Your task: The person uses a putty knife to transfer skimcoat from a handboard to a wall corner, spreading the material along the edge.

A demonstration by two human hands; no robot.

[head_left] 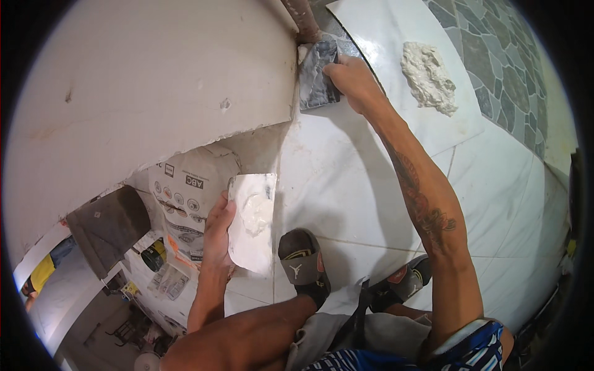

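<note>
My right hand [357, 84] reaches far forward, fingers closed on a dark flat rectangular spreader [319, 83] smeared with whitish paste. The spreader is at the corner of the pale wall panel [167, 74], by the foot of a reddish-brown post [301, 17]; I cannot tell whether it presses on the surface. Nearer to me, my left hand [219, 230] grips the left edge of a thin white rectangular plate [250, 261]. A smear of off-white paste [257, 214] lies on that plate. My left fingertips are partly hidden behind it.
A thick heap of paste [429, 78] rests on a white marble-look slab [377, 31] at the far right. Beside my left hand, a printed paper bag [204, 168] stands under the panel's rough edge. Dark sandals [303, 260] are on the tiled floor. Grey stone-patterned paving [495, 55] lies beyond.
</note>
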